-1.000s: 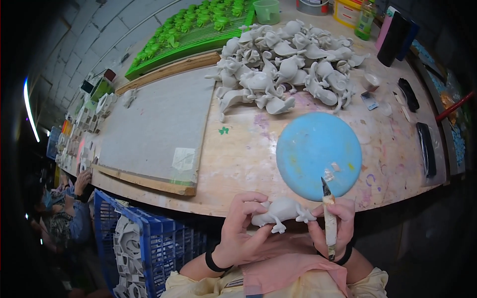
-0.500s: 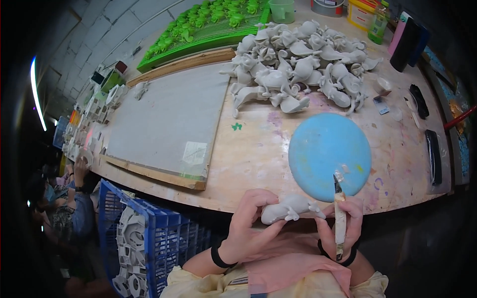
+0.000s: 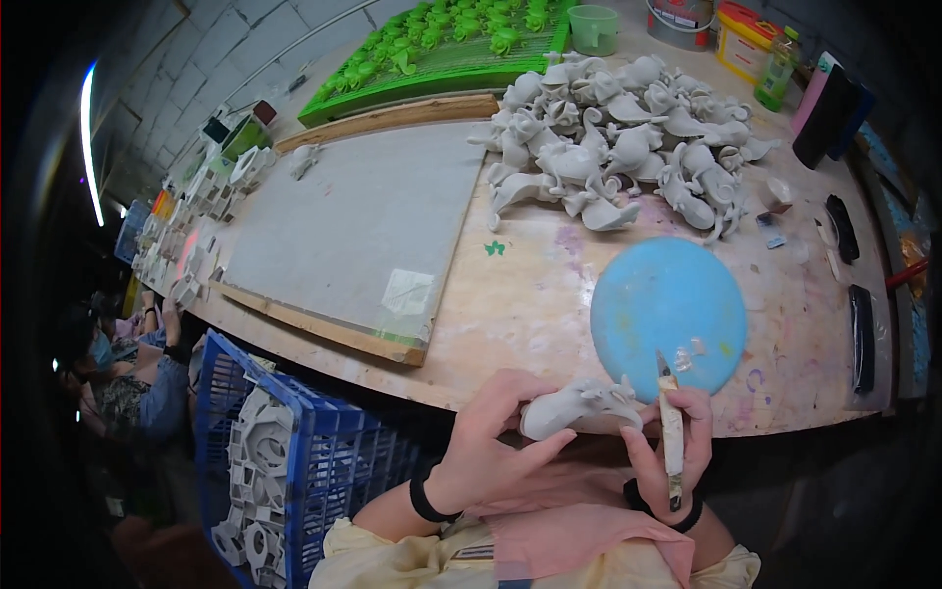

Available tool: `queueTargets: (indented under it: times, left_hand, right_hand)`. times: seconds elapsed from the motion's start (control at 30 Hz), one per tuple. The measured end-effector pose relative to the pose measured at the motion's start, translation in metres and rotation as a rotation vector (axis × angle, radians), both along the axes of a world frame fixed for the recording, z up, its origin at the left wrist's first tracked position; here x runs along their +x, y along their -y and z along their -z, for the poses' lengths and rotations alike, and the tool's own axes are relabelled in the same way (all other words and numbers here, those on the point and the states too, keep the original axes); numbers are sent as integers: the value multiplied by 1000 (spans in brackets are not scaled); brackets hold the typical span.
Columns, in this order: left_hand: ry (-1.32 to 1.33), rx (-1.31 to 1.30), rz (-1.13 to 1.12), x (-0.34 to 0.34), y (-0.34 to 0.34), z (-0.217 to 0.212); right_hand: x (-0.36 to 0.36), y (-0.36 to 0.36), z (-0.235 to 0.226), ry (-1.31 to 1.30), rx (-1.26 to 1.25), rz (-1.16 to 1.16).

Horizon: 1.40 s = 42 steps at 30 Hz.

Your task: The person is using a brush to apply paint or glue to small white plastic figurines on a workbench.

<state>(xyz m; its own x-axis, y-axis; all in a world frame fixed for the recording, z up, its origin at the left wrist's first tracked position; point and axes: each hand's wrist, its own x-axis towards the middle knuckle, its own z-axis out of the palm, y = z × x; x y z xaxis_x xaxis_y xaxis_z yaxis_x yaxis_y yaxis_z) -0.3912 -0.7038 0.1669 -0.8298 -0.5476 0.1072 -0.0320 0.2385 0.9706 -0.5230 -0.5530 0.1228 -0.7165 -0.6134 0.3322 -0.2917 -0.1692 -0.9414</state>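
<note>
Just off the table's front edge, my left hand [image 3: 483, 432] is closed around the body of a pale grey cast figurine [image 3: 559, 410]. My right hand [image 3: 697, 432] grips a craft knife [image 3: 672, 437] with a worn, wrapped handle, its blade pointing up and away from me. The right thumb and a fingertip also touch the figurine's narrow end. Behind the knife lies a round blue disc [image 3: 657, 294] with small light scraps on it. Similar grey figurines [image 3: 628, 147] are heaped farther back.
Left on the table [image 3: 530, 314] lies a wood-framed grey board [image 3: 343, 226]. Behind it, a green rack [image 3: 442, 74] holds green figures. A blue crate [image 3: 324, 491] of grey parts stands below left. Another person [image 3: 147, 383] works at the far left.
The figurine has tilted slightly in my hands, its thin curled parts now pointing up more. The whole view has shifted a little; both hands keep their holds.
</note>
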Motion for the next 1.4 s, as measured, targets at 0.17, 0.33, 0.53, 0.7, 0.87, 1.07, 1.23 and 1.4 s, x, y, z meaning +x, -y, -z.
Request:
queueTargets:
  times: [0.17, 0.33, 0.53, 0.7, 0.87, 1.07, 1.23, 1.4]
  left_hand:
    - [39, -101, -34, 14, 17, -13]
    - [-25, -181, -221, 36, 67, -37]
    - [99, -171, -622, 80, 185, -68]
    - [316, -580, -805, 110, 309, -67]
    - [446, -791, -1101, 114, 414, -54]
    - [499, -645, -1195, 54, 459, -19]
    - [575, -573, -1182, 31, 490, 9]
    - [595, -501, -1202, 23, 508, 23]
  right_hand:
    - [-6, 1, -6, -202, -23, -23]
    - [-14, -34, 9, -148, -87, 152]
    - [-47, -58, 24, -74, 5, 431]
    - [-61, -63, 26, -67, 60, 517]
    - [-63, -57, 18, -210, 90, 501]
    - [-55, -49, 10, -181, 128, 606]
    - [-56, -43, 14, -294, 143, 705]
    - [-57, -42, 17, -485, 273, 803]
